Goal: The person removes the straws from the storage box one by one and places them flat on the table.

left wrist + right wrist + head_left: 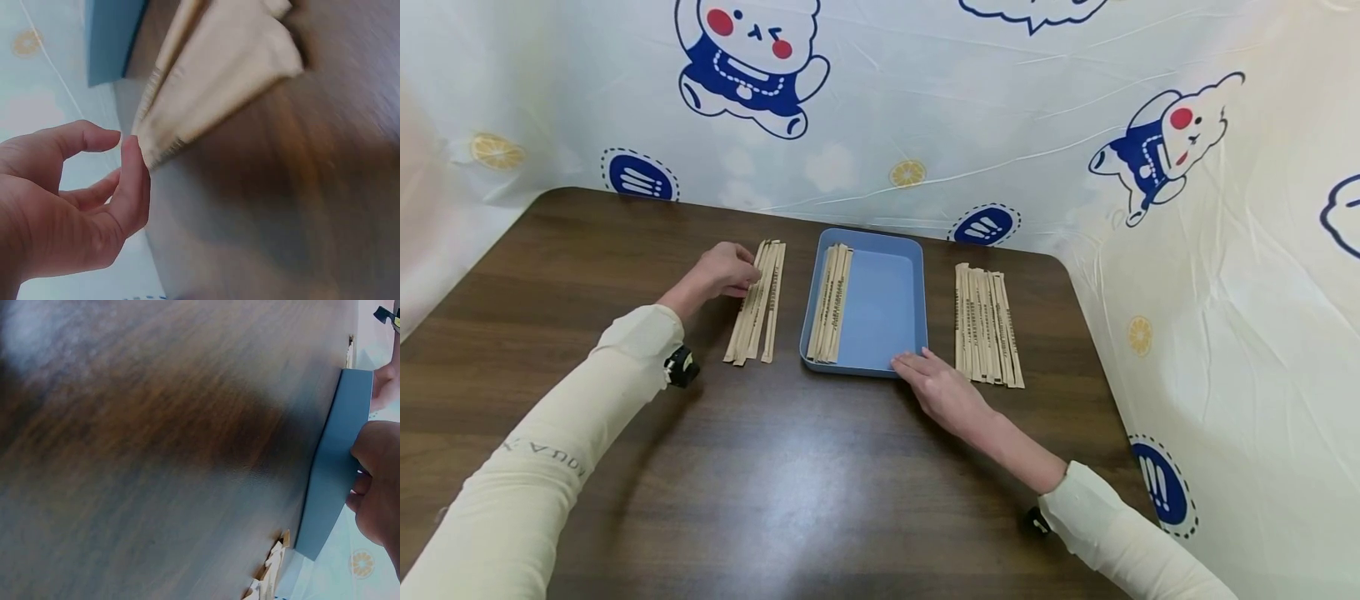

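On the left of the table lies a loose pile of long, thin paper-wrapped sticks (748, 321), tan with dark print. My left hand (726, 268) is at the pile's far left side, with fingers bent. In the left wrist view, the thumb and a finger of that hand (94, 194) nearly meet beside the ends of the sticks (219, 75); no stick shows between them. A shallow blue tray (880, 300) stands in the middle, with a bundle of similar sticks (831, 304) along its left wall. My right hand (943, 390) grips the tray's near right corner.
Right of the tray, another row of wrapped sticks (985, 329) lies on the brown wooden table (760, 483). A white printed curtain (880, 108) hangs along the table's back and right sides.
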The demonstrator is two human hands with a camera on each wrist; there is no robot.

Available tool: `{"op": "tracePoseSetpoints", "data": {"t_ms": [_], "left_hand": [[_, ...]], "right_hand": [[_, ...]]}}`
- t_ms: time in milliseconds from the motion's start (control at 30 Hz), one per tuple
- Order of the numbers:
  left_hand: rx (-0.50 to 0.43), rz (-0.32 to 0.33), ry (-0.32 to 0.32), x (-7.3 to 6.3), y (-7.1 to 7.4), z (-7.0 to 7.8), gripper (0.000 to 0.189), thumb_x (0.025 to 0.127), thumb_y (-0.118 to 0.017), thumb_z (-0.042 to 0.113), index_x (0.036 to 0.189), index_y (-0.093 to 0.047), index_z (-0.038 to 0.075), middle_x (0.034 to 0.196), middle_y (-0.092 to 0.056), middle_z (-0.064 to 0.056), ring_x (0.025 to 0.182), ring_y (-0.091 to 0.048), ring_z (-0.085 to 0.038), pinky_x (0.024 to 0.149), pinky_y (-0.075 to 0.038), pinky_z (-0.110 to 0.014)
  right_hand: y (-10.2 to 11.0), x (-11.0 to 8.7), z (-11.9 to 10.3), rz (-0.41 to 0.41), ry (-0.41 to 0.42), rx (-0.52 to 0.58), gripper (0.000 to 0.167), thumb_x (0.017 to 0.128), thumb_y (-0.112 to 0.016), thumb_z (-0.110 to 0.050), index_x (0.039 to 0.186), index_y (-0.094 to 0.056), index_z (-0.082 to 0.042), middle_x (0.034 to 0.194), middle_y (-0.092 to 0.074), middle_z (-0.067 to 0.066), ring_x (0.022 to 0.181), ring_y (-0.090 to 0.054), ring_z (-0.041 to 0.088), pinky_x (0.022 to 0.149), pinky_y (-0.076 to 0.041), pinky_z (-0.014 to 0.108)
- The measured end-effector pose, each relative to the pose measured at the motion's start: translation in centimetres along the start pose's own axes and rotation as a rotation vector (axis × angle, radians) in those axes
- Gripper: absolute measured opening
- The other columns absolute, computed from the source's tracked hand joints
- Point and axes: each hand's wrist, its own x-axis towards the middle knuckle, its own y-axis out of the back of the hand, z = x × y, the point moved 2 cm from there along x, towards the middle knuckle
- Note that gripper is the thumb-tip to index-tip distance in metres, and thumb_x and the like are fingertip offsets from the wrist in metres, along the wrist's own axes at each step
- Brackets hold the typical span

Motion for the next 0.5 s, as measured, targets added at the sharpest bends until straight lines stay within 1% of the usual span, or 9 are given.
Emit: {"op": "tracePoseSetpoints", "data": {"t_ms": [100,200,333,500], "left_hand": [[-0.027,-0.045,-0.013,-0.2,-0.6,1.1,0.058,0.103,-0.051,0.012,0.149,-0.028,-0.012,0.132,-0.045,-0.029,0.115,-0.054,-0.038,0.095,-0.054,-0.042],[-0.081,-0.090,-0.014,-0.4,-1.5,2.2,0.062,0.103,-0.053,0.016,0.152,-0.025,-0.009,0.137,-0.042,-0.031,0.124,-0.051,-0.041,0.100,-0.050,-0.044],[-0.154,-0.142,-0.010,-0.5,-2.9,3.8,0.064,0.101,-0.057,0.018,0.152,-0.026,-0.007,0.139,-0.042,-0.030,0.127,-0.049,-0.041,0.100,-0.050,-0.043],[-0.184,-0.206,-0.026,-0.5,-4.1,5.5,0.066,0.101,-0.059,0.022,0.153,-0.028,-0.005,0.141,-0.043,-0.029,0.128,-0.049,-0.041,0.099,-0.051,-0.043]], "right_hand": [[-0.1,0.0,0.0,0.010,0.004,-0.002,0.035,0.091,-0.067,0.007,0.125,-0.066,0.004,0.123,-0.067,0.016,0.116,-0.063,0.026,0.103,-0.046,0.046],[-0.1,0.0,0.0,0.014,0.005,-0.001,0.035,0.091,-0.067,0.007,0.125,-0.066,0.004,0.124,-0.067,0.016,0.116,-0.064,0.026,0.103,-0.047,0.046],[-0.1,0.0,0.0,0.009,-0.003,0.007,0.034,0.092,-0.066,0.007,0.125,-0.066,0.003,0.124,-0.067,0.016,0.116,-0.063,0.026,0.104,-0.046,0.045],[-0.2,-0.1,0.1,0.019,0.004,0.008,0.034,0.091,-0.066,0.008,0.125,-0.066,0.004,0.124,-0.067,0.016,0.116,-0.063,0.027,0.103,-0.047,0.046]]}}
